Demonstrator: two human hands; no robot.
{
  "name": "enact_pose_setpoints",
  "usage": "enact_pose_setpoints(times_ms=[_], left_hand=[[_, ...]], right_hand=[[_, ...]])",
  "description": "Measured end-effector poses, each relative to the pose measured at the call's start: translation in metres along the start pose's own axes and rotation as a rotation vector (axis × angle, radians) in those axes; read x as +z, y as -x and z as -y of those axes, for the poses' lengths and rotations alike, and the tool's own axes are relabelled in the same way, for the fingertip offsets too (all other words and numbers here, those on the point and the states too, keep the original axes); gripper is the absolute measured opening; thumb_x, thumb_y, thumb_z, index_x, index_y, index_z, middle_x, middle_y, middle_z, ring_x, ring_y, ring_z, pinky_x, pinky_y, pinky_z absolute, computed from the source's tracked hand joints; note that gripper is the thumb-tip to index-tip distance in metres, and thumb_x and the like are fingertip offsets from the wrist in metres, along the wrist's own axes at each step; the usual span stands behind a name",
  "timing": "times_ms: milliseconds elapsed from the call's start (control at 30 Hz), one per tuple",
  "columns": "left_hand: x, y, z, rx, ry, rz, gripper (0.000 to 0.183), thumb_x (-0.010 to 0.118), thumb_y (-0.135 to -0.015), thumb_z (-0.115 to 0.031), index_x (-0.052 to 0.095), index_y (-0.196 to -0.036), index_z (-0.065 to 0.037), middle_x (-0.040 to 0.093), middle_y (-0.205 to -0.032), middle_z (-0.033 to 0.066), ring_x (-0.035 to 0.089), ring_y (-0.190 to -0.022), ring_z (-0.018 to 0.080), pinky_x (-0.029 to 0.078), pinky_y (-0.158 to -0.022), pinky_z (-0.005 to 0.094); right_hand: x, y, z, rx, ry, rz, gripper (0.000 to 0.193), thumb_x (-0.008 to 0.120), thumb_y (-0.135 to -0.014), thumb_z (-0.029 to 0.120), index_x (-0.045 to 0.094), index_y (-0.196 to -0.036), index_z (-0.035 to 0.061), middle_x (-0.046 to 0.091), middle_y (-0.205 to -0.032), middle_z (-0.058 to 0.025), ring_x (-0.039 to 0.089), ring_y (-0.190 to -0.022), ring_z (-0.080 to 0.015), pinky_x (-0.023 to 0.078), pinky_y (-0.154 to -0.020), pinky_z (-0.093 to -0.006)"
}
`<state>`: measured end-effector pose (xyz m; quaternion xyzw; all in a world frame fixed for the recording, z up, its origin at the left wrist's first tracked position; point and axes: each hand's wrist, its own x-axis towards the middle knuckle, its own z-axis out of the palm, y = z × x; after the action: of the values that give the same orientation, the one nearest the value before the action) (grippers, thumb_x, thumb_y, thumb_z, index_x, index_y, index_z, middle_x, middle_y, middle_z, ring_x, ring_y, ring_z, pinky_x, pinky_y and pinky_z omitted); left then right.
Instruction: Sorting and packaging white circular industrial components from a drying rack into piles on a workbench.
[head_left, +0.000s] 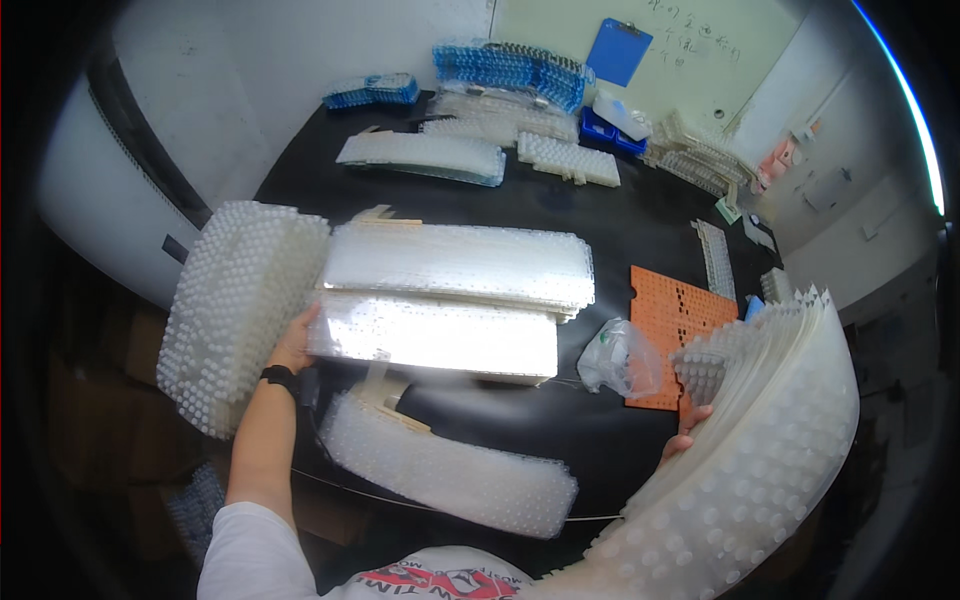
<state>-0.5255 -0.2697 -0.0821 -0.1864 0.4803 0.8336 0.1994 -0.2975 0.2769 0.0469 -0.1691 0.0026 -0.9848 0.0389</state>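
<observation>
On the R side of the counter (640, 220), the person's R hand (685, 435) has its fingers curled round the inner edge of a tall dimpled stack (760, 450); the rest of that hand is hidden behind the sheets. The stack is tilted on edge, sheets fanned at the top, prob. borne partly by the R arm.

Over on the other side, the L hand (295, 342), w/ a black wristband (280, 377), is at the L end of a bright flat stack (440, 338). Can't tell if it's pinching the sheets or just resting there. Just beside it, on the outer side, stands a bulky bubbled stack (240, 310).

Next out: a second flat stack (460, 260) lies right behind the bright one, & a curved stack (450, 470) lies nearer the person. A clear plastic bag (612, 357) sits btwn the bright stack & an orange perforated board (680, 300). Farther back, a pale stack (420, 155) & blue bundles (510, 75).

Progress, my guess: approx. midway. Several piles lie flat & fairly squared, so that part looks done. Left over: the dimpled stack, not yet set down, edges uneven, & maybe the bubbled one. Can't tell if the back piles are finished or waiting.
</observation>
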Motion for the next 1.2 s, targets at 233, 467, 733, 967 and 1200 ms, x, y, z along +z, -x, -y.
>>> enact_pose_setpoints(times_ms=[233, 467, 733, 967, 1200], left_hand=[[0.041, -0.007, 0.011, -0.021, 0.001, 0.04, 0.049, 0.052, -0.089, -0.039, 0.052, -0.12, -0.001, 0.061, -0.111, 0.012, 0.058, -0.101, 0.0246, 0.044, -0.092, 0.0377], [0.109, -0.034, 0.029, -0.098, -0.14, 0.079, 0.048, 0.052, -0.089, -0.038, 0.051, -0.12, -0.001, 0.06, -0.11, 0.0105, 0.058, -0.101, 0.0224, 0.044, -0.092, 0.0357], [0.165, -0.046, 0.039, -0.168, -0.277, 0.166, 0.054, 0.051, -0.09, -0.041, 0.047, -0.124, 0.0, 0.056, -0.118, 0.0108, 0.053, -0.107, 0.021, 0.04, -0.095, 0.0329], [0.121, 0.013, -0.019, -0.029, -0.733, 0.205, 0.084, 0.051, -0.084, -0.056, 0.02, -0.143, -0.005, 0.019, -0.149, 0.0166, 0.014, -0.139, 0.0269, 0.009, -0.111, 0.0392], [0.008, 0.141, 0.038, -0.204, -0.517, 0.144, 0.093, 0.066, -0.077, -0.038, 0.013, -0.144, 0.0, 0.023, -0.147, 0.0146, 0.019, -0.137, 0.0246, 0.012, -0.11, 0.0342]], right_hand=[[-0.015, -0.017, 0.046, 0.028, -0.008, -0.022, 0.04, 0.04, -0.095, 0.035, 0.04, -0.135, 0.028, 0.032, -0.139, 0.0023, 0.031, -0.128, -0.0215, 0.032, -0.107, -0.0426], [-0.022, -0.024, 0.089, 0.069, 0.001, -0.018, 0.04, 0.04, -0.095, 0.036, 0.04, -0.134, 0.0285, 0.033, -0.139, 0.0027, 0.032, -0.128, -0.0211, 0.032, -0.107, -0.0435], [-0.018, -0.016, 0.111, 0.124, 0.009, -0.015, 0.04, 0.041, -0.094, 0.037, 0.04, -0.134, 0.0292, 0.034, -0.138, 0.0031, 0.033, -0.127, -0.0206, 0.032, -0.108, -0.0445], [-0.015, -0.007, 0.113, 0.217, -0.024, -0.062, 0.04, 0.041, -0.094, 0.037, 0.04, -0.134, 0.0297, 0.034, -0.138, 0.0035, 0.034, -0.127, -0.0202, 0.032, -0.108, -0.0454], [0.02, -0.022, 0.083, 0.221, -0.107, -0.119, 0.043, 0.044, -0.092, 0.043, 0.039, -0.132, 0.03, 0.04, -0.133, 0.0045, 0.037, -0.126, -0.0184, 0.032, -0.107, -0.0493]])
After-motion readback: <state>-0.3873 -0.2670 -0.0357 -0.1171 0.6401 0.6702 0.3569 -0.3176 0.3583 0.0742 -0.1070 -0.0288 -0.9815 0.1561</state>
